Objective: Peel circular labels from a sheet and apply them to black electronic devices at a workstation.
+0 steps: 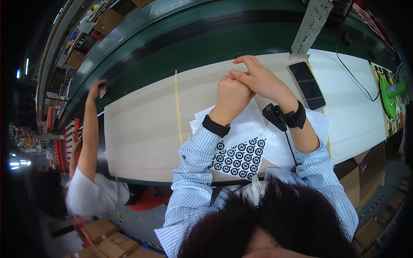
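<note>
My left hand point(232, 92) is closed in a fist above the worktable, back of the hand up; whatever its curled fingers hold, if anything, is hidden. Against it rests my right hand point(260, 79), index finger bent outward and thumb apart from it, nothing visible between them. The right hand's other fingers are partly hidden. Beneath both hands lies a sheet of round black-and-white stickers point(239, 157), with glossy white sheets point(275, 148) around it. A black strap point(216, 126) circles my left wrist; another strap point(296, 116) with a small black cabled device is on my right.
A dark phone point(307, 85) lies right of my hands, near a metal post point(312, 26). Beyond the worktable point(142, 129) runs a green conveyor belt point(206, 51). A green fan point(390, 95) stands far right. At left, a co-worker's arm point(89, 133) reaches over the belt.
</note>
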`<action>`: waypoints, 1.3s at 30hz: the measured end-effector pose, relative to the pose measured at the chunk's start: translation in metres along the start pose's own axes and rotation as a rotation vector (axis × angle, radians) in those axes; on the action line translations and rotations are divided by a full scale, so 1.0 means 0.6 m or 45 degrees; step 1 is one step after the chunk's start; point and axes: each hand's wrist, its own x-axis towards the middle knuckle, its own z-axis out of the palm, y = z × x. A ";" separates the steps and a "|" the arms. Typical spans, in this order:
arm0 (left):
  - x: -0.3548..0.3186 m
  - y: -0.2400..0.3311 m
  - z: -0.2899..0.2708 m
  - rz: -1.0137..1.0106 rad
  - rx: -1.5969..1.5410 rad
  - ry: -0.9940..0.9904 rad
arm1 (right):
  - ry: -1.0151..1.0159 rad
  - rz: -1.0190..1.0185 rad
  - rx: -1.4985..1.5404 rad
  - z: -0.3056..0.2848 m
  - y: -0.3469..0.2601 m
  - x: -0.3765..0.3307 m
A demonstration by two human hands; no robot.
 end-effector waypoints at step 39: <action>0.000 -0.017 0.005 0.152 -0.093 0.054 | 0.025 -0.134 0.026 0.002 -0.012 -0.015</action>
